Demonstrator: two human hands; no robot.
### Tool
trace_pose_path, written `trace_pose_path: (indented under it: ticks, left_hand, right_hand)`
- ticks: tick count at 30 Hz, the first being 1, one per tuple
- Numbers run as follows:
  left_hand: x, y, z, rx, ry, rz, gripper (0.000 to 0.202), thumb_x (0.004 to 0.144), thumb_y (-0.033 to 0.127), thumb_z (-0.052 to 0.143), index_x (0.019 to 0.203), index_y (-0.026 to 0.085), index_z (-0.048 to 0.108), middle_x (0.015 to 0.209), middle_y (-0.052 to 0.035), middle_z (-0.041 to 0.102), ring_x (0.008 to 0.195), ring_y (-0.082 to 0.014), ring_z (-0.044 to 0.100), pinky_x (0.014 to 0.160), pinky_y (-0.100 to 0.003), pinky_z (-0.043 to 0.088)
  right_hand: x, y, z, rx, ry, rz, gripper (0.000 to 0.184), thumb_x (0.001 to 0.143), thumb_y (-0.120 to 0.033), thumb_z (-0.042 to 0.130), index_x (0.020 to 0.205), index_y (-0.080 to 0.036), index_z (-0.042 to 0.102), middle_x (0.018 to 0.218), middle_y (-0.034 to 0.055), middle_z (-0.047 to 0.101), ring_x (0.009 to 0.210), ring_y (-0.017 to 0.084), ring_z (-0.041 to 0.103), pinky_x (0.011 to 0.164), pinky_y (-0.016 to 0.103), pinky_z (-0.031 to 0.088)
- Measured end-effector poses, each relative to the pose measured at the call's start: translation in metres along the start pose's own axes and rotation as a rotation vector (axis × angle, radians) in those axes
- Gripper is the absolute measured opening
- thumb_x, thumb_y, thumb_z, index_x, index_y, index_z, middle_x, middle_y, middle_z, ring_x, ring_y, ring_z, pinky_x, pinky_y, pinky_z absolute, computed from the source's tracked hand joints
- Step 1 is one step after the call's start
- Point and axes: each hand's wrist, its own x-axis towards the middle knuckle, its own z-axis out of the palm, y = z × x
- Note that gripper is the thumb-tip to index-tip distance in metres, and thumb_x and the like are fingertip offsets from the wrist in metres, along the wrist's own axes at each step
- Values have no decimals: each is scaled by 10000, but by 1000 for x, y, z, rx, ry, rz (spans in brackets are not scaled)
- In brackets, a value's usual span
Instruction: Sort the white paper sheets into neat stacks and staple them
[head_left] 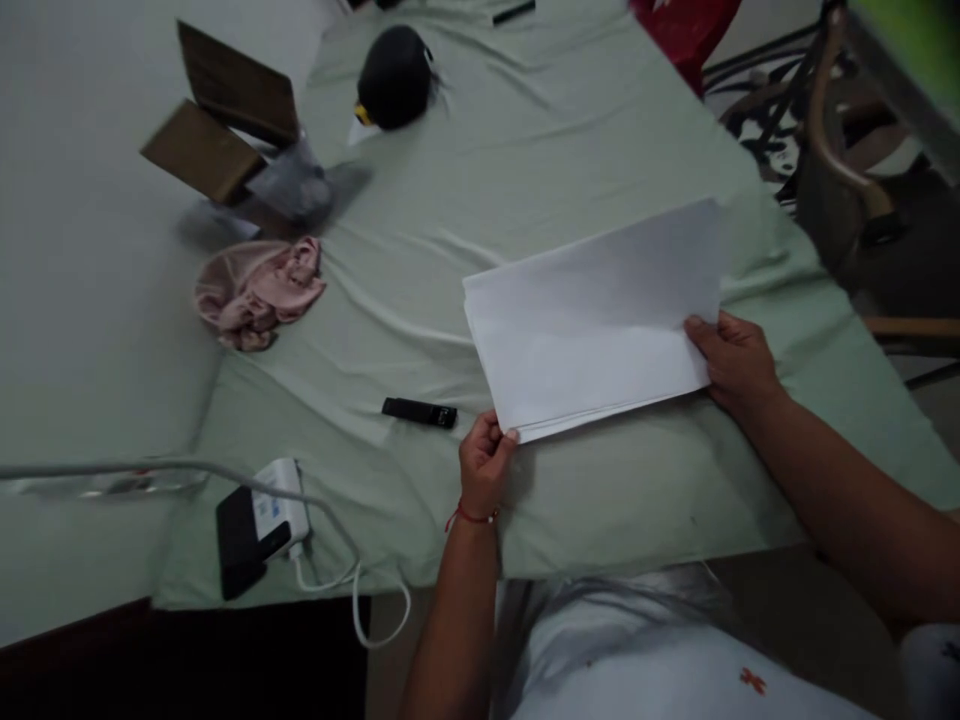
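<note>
A few stacked sheets of white paper [600, 320] are held up over the table, tilted so the right side sits higher. My left hand [484, 465] pinches their near left corner between thumb and fingers; a thin red string bracelet circles that wrist. At the right edge, my right hand [735, 360] grips the sheets with its thumb on top and its fingers mostly hidden underneath. The edges at the left and front lie slightly apart, showing more than one layer. Left of my left hand lies a slim black device [419, 412] with a small lit display.
A pale green cloth [585, 130] covers the table. A crumpled pink cloth [262, 290], brown boards [202, 150] and a black rounded object [395, 78] stand toward the left and back. A white box-like device [281, 505] trails a cable. Chairs [840, 160] stand at right.
</note>
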Motion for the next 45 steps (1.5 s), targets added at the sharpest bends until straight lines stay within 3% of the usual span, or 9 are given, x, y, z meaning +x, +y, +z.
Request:
trace_pose_path:
  ticks: [4,12,19,24,28,32,37,42,45]
  left_hand:
    - [0,0,0,-91,-43,2,421,770,430,882,1081,190,729,754,-11,702,700,-158,651,699,-261,509]
    - [2,-5,-2,-153,-53,15,490,718,378,912,1126,203,705,778,-12,714,697,-139,636,672,-242,477]
    - [3,-4,0,-134,22,57,634,755,396,912,1247,252,538,756,39,688,613,-102,574,599,-207,414]
    - [4,-1,3,-97,73,23,633,740,493,914,1191,246,544,796,32,673,609,-98,579,571,-206,402]
    - [5,1,7,-106,118,49,680,686,454,959,1166,261,516,768,53,664,634,-98,585,630,-199,430]
    - [8,3,6,-179,156,114,663,569,354,1023,1020,261,546,790,70,653,701,-89,606,715,-195,468]
    - [13,3,2,-222,133,64,513,525,388,1040,816,210,658,762,50,677,701,-86,615,707,-194,489]
    - [15,13,8,-268,154,-46,410,690,508,941,923,216,773,871,-10,763,764,-136,683,700,-248,531]
    - [18,20,13,-309,163,-91,494,787,654,812,949,190,763,868,-45,761,738,-153,683,634,-260,524]
  right_hand:
    - [0,-1,-1,29,-20,-5,347,668,-457,928,829,-206,750,711,-3,728,568,123,585,541,239,469]
    - [3,3,-2,42,-7,-53,277,693,-389,905,864,-212,777,723,-1,730,588,138,604,582,270,499]
    - [3,0,-2,50,-11,-47,319,669,-408,920,856,-207,758,721,8,723,593,144,596,570,275,490]
    - [2,-2,-1,59,-3,-10,356,621,-425,959,822,-212,756,695,-12,724,565,120,561,549,248,463]
    - [2,-2,-1,45,-2,-4,388,595,-465,967,791,-216,744,700,-5,732,580,136,576,552,259,466]
    - [2,-4,-2,45,-44,22,403,600,-485,966,826,-222,760,726,8,744,608,147,596,566,267,484]
    - [2,-5,-5,54,-68,55,494,539,-532,993,818,-197,763,666,-5,708,568,131,583,537,253,478]
    - [0,-5,-4,5,-61,11,425,610,-517,958,804,-204,746,662,-9,693,552,128,563,529,257,462]
    - [-2,-5,-2,-9,-69,-10,385,652,-507,934,838,-220,756,709,-4,712,589,138,579,570,268,484]
